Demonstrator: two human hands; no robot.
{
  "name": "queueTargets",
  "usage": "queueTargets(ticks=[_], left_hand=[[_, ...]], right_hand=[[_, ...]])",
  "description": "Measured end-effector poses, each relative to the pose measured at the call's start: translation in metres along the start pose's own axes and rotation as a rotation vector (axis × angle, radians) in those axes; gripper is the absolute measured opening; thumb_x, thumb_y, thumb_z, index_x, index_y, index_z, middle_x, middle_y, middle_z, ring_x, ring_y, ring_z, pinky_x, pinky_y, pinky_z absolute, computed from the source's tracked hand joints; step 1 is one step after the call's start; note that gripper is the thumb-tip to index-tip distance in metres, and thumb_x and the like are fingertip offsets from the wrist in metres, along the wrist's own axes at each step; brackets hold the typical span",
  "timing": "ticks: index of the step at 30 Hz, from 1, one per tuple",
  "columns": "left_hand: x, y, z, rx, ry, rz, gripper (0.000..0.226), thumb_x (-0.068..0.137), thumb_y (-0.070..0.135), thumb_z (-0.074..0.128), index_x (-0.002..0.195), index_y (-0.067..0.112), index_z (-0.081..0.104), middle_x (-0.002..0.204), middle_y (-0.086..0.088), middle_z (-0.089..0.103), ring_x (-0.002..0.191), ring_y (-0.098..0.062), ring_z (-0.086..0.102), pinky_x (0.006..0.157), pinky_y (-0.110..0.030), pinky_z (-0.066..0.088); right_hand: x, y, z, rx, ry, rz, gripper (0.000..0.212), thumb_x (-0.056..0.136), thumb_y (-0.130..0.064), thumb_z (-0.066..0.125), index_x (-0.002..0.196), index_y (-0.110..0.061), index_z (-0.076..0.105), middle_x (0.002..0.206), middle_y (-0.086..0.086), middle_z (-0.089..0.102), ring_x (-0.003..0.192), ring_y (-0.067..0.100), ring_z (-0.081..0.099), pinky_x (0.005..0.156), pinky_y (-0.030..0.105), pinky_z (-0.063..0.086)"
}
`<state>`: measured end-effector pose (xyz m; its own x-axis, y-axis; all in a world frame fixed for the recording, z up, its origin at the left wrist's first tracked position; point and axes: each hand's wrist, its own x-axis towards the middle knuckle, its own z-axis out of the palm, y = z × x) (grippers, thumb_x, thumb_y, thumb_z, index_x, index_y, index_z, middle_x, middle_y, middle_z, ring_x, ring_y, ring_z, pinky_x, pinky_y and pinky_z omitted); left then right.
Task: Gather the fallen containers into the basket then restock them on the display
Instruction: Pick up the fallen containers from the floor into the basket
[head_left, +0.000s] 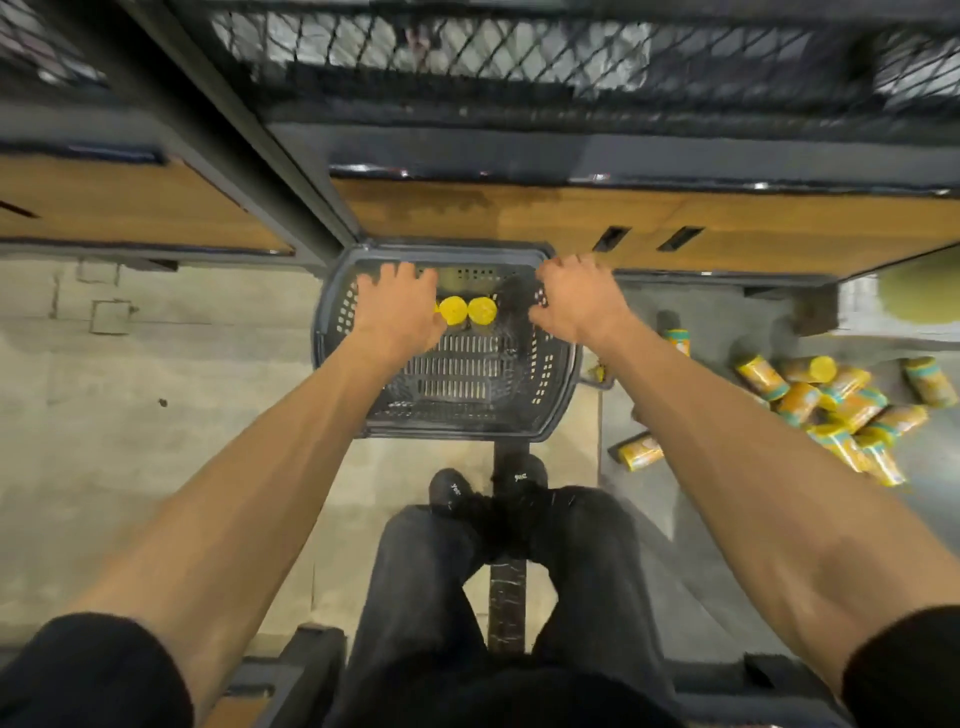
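A dark plastic basket (457, 415) sits on the floor against the shelf base. Two yellow-lidded containers (467, 310) stand upright in its far half. My left hand (397, 306) reaches down into the basket's left side with fingers curled; a sliver of yellow shows under its thumb side, so it seems to grip a third container. My right hand (576, 301) hovers over the basket's far right corner, fingers bent downward, beside the blurred dark handle (517, 312); what it holds is hidden. A heap of several fallen yellow-and-teal containers (831, 410) lies on the floor to the right.
The wooden-fronted display base (519, 218) with a black wire-mesh shelf (467, 47) above runs across the top. A dark post (234, 130) slants down to the basket's left corner. One container (641, 451) lies near the basket's right side. My shoes (488, 483) are just behind the basket.
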<state>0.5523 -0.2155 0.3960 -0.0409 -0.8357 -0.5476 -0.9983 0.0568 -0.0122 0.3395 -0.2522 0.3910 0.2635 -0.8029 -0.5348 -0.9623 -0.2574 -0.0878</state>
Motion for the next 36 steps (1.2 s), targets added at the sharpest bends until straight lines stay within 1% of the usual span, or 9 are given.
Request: queueTargets(ticks=[3, 7, 11, 15, 19, 22, 26, 30, 36], left_hand=[[-0.027, 0.017, -0.050, -0.020, 0.036, 0.022, 0.048, 0.093, 0.038, 0.052, 0.132, 0.010, 0.047, 0.133, -0.017, 0.048, 0.127, -0.038, 0.040, 0.102, -0.054, 0.034], [-0.049, 0.034, -0.101, -0.026, 0.152, 0.081, 0.048, 0.090, 0.038, 0.056, 0.129, 0.011, 0.049, 0.129, -0.015, 0.051, 0.124, -0.037, 0.043, 0.099, -0.051, 0.036], [-0.065, 0.050, -0.136, -0.027, 0.245, 0.145, 0.049, 0.090, 0.043, 0.055, 0.127, 0.010, 0.050, 0.129, -0.015, 0.050, 0.123, -0.037, 0.044, 0.097, -0.052, 0.039], [-0.077, 0.071, -0.158, 0.006, 0.265, 0.248, 0.053, 0.092, 0.045, 0.053, 0.135, 0.014, 0.046, 0.136, -0.014, 0.048, 0.127, -0.037, 0.042, 0.101, -0.053, 0.037], [-0.091, 0.093, -0.176, 0.029, 0.255, 0.357, 0.054, 0.092, 0.046, 0.053, 0.137, 0.018, 0.045, 0.139, -0.011, 0.047, 0.130, -0.034, 0.041, 0.104, -0.053, 0.035], [-0.102, 0.112, -0.187, 0.069, 0.298, 0.449, 0.053, 0.092, 0.047, 0.054, 0.137, 0.018, 0.046, 0.138, -0.011, 0.049, 0.129, -0.034, 0.042, 0.103, -0.053, 0.036], [-0.120, 0.147, -0.200, 0.131, 0.272, 0.561, 0.052, 0.092, 0.045, 0.052, 0.135, 0.017, 0.048, 0.136, -0.012, 0.049, 0.130, -0.034, 0.041, 0.104, -0.052, 0.035], [-0.137, 0.196, -0.204, 0.218, 0.280, 0.692, 0.052, 0.092, 0.046, 0.051, 0.134, 0.016, 0.048, 0.136, -0.012, 0.050, 0.128, -0.034, 0.043, 0.103, -0.051, 0.037], [-0.173, 0.282, -0.199, 0.276, 0.272, 0.868, 0.050, 0.094, 0.045, 0.049, 0.133, 0.015, 0.049, 0.134, -0.012, 0.050, 0.127, -0.034, 0.043, 0.102, -0.051, 0.037]], right_hand=[[-0.036, 0.012, -0.050, 0.020, 0.036, 0.038, 0.055, 0.089, -0.044, 0.058, 0.131, -0.009, 0.049, 0.132, 0.018, 0.047, 0.126, 0.036, 0.040, 0.100, 0.047, 0.039], [-0.073, 0.035, -0.099, 0.060, 0.090, 0.098, 0.055, 0.089, -0.046, 0.057, 0.130, -0.010, 0.052, 0.133, 0.015, 0.046, 0.127, 0.035, 0.040, 0.101, 0.046, 0.038], [-0.106, 0.055, -0.126, 0.088, 0.174, 0.165, 0.052, 0.089, -0.042, 0.056, 0.130, -0.010, 0.051, 0.134, 0.015, 0.046, 0.128, 0.035, 0.040, 0.103, 0.047, 0.037], [-0.146, 0.068, -0.139, 0.063, 0.198, 0.234, 0.052, 0.091, -0.038, 0.054, 0.134, -0.010, 0.047, 0.137, 0.015, 0.045, 0.129, 0.035, 0.039, 0.103, 0.048, 0.038], [-0.190, 0.073, -0.136, 0.099, 0.218, 0.346, 0.045, 0.092, -0.033, 0.053, 0.131, -0.010, 0.050, 0.135, 0.014, 0.046, 0.128, 0.035, 0.040, 0.102, 0.048, 0.038], [-0.217, 0.077, -0.130, 0.140, 0.227, 0.411, 0.045, 0.092, -0.034, 0.054, 0.132, -0.012, 0.049, 0.134, 0.014, 0.045, 0.128, 0.034, 0.039, 0.102, 0.048, 0.037], [-0.261, 0.089, -0.117, 0.229, 0.263, 0.512, 0.046, 0.091, -0.033, 0.054, 0.132, -0.011, 0.048, 0.134, 0.015, 0.043, 0.128, 0.035, 0.038, 0.103, 0.049, 0.036], [-0.317, 0.115, -0.098, 0.289, 0.302, 0.647, 0.046, 0.091, -0.031, 0.053, 0.133, -0.012, 0.048, 0.135, 0.015, 0.043, 0.128, 0.035, 0.038, 0.102, 0.049, 0.037], [-0.409, 0.158, -0.061, 0.380, 0.300, 0.832, 0.049, 0.089, -0.035, 0.057, 0.131, -0.011, 0.050, 0.136, 0.016, 0.045, 0.128, 0.036, 0.039, 0.100, 0.047, 0.041]])
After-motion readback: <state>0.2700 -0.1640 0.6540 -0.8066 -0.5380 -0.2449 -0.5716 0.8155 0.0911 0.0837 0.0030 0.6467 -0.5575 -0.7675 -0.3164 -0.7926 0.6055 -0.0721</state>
